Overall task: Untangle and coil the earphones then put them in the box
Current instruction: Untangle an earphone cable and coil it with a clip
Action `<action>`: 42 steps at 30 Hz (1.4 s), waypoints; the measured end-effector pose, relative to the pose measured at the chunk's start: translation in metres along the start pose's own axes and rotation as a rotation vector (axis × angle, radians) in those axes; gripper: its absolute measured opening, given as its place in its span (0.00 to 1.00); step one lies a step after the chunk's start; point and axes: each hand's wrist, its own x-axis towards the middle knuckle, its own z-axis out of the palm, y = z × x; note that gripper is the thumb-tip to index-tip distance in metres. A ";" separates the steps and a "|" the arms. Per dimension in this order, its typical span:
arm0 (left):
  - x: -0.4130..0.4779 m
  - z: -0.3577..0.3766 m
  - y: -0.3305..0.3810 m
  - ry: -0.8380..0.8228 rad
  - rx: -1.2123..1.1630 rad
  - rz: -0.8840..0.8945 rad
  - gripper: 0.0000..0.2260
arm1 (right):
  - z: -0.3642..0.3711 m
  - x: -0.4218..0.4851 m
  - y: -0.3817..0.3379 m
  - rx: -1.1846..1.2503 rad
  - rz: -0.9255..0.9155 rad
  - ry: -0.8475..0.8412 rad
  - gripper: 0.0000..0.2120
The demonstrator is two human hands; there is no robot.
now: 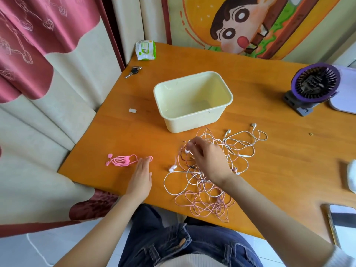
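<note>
On the orange wooden table (269, 170), the pale yellow rectangular plastic box (192, 122) sits mid-table, with the tangled heap of white and pink earphone wires (208, 191) just in front of it. Our right hand (208, 158) is over the heap, pinching a strand. Left of the heap lies the coiled pink earphone set (123, 160), with our left hand (140, 178) touching its right end. The purple round desk fan (312, 87) stands far right of the box, and the metal keys (133, 71) lie behind it to the left.
</note>
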 end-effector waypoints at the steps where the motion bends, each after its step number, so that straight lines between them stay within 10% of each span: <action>1: 0.002 0.000 0.000 -0.006 0.027 0.010 0.24 | -0.003 0.002 -0.005 0.013 -0.004 0.017 0.09; 6: 0.010 -0.016 0.024 0.162 -0.230 0.112 0.18 | -0.003 0.010 -0.018 -0.013 -0.001 -0.046 0.10; 10: 0.001 -0.059 0.081 -0.069 -0.854 0.242 0.12 | 0.005 0.011 -0.024 -0.048 -0.001 -0.046 0.10; 15: -0.003 -0.076 0.091 -0.153 -0.784 0.318 0.13 | -0.006 0.018 -0.026 -0.029 0.062 0.065 0.09; 35: 0.017 -0.120 0.092 -0.332 -2.252 -0.311 0.11 | -0.004 -0.003 -0.008 -0.157 0.128 -0.005 0.11; 38: 0.022 -0.116 0.093 -0.234 -2.234 -0.213 0.11 | -0.007 -0.008 -0.020 -0.166 0.037 -0.014 0.11; 42: 0.023 -0.110 0.091 -0.201 -1.628 0.074 0.11 | -0.009 -0.012 -0.031 -0.226 -0.053 -0.072 0.11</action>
